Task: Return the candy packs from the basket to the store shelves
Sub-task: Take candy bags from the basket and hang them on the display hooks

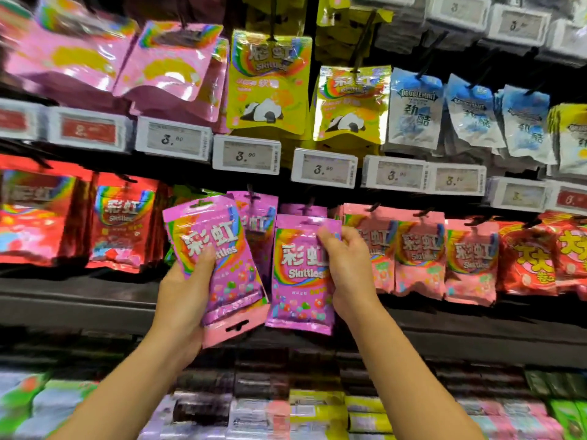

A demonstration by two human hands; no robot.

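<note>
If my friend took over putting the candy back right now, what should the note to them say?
Left hand: holds a purple Skittles pack with a pink pack tucked behind it, upside down.
Right hand: pinches the top corner of another purple pack, in front of the purple row's hooks.
Done: cannot tell how many packs are already back; the basket is out of view.
Left: get the right hand's pack onto the hook, then the left hand's purple one. The pink pack probably belongs with the pink row to the right.
</note>
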